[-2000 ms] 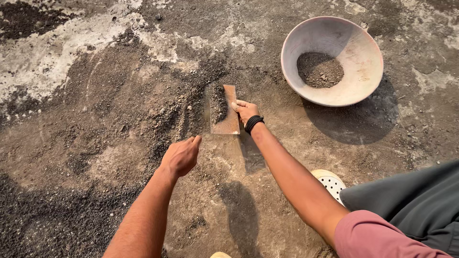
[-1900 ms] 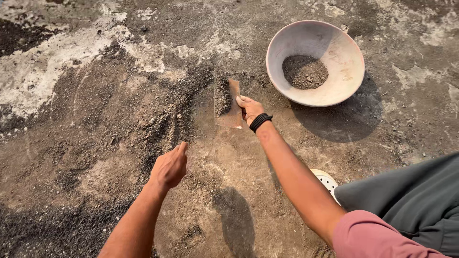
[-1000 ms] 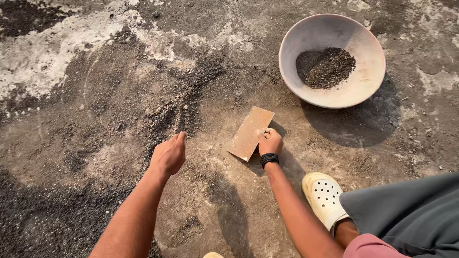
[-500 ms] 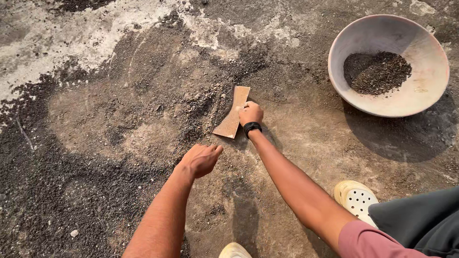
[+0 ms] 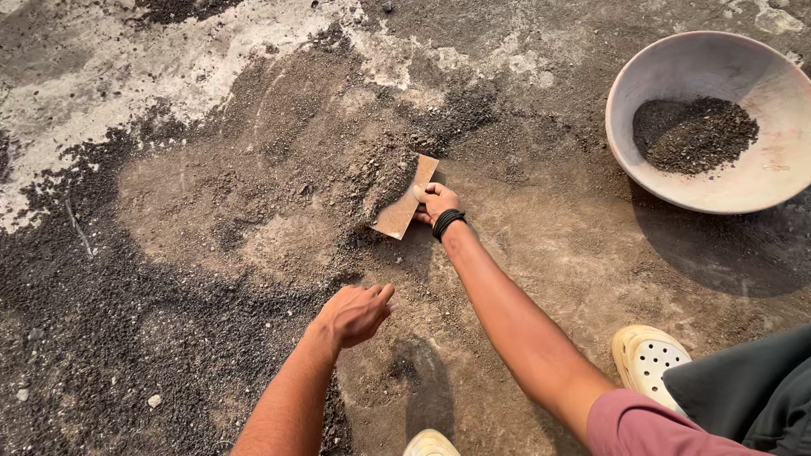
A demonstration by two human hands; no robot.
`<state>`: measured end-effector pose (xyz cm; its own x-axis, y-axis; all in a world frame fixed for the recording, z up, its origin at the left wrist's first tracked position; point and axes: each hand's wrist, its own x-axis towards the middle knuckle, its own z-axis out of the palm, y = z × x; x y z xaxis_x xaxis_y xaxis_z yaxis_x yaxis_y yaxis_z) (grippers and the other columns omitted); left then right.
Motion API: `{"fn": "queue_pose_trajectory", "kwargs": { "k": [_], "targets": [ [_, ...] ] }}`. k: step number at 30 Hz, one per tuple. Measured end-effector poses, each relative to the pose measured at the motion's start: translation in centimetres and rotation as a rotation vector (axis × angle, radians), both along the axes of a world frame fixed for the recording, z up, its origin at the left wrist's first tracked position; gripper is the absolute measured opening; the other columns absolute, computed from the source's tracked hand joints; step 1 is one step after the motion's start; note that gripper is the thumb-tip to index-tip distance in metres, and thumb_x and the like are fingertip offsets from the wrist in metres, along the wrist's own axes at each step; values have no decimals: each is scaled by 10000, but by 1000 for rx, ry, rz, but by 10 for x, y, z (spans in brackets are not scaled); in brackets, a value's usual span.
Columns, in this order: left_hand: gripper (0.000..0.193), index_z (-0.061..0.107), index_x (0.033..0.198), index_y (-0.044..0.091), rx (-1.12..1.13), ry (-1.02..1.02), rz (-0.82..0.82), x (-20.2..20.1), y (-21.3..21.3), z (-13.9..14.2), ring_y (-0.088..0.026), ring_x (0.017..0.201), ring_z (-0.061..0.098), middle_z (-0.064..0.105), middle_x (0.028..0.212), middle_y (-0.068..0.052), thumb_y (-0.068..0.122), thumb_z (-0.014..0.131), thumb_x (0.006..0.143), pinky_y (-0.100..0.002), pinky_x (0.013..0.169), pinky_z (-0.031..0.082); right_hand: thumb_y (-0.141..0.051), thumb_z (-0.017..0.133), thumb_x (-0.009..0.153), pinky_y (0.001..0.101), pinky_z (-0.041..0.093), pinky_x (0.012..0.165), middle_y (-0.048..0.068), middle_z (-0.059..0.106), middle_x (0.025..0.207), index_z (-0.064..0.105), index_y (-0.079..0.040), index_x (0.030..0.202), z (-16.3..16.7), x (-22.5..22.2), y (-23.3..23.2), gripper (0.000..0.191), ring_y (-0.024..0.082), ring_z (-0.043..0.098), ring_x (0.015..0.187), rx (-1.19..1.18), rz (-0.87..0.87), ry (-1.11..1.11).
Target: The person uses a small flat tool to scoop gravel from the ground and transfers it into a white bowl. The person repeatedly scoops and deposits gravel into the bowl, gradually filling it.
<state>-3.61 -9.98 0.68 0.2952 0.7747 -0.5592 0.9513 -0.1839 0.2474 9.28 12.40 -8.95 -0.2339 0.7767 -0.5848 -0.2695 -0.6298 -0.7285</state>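
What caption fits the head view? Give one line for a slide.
Right hand scrapes gritty dirt with a flat board; left hand hovers open; bowl holds dark grit.

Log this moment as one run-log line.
right hand: grips flat board against grit pile | left hand: empty, above ground | bowl: partly filled

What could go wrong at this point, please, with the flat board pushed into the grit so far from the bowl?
The right hand pinches the flat board by one edge only, so it may twist and spill the loose grit piled against it. The bowl sits well off to the right, so grit could drop on the way. The bare left hand hovers low over rough ground and might scrape.
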Motion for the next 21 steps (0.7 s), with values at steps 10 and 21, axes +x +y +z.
{"fn": "queue_pose_trajectory", "kwargs": {
  "k": [10, 21],
  "targets": [
    [406, 498, 1102, 72, -29, -88, -247, 42, 37, -19, -214, 633, 534, 607, 856, -105, 450, 348, 1101, -401, 606, 507, -228, 854, 934, 315, 540, 504, -44, 540, 677, 594, -177, 911, 22, 141, 71, 266, 123, 527, 558, 139, -221, 417],
    [357, 516, 1023, 60, 22, -64, -337, 59, 73, -38, -218, 648, 570, 602, 850, -98, 362, 342, 1098, -400, 648, 540, -105, 735, 890, 305, 592, 591, 34, 702, 856, 640, -77, 989, 16, 283, 21, 140, 180, 690, 724, 171, -719, -21]
  ]
}}
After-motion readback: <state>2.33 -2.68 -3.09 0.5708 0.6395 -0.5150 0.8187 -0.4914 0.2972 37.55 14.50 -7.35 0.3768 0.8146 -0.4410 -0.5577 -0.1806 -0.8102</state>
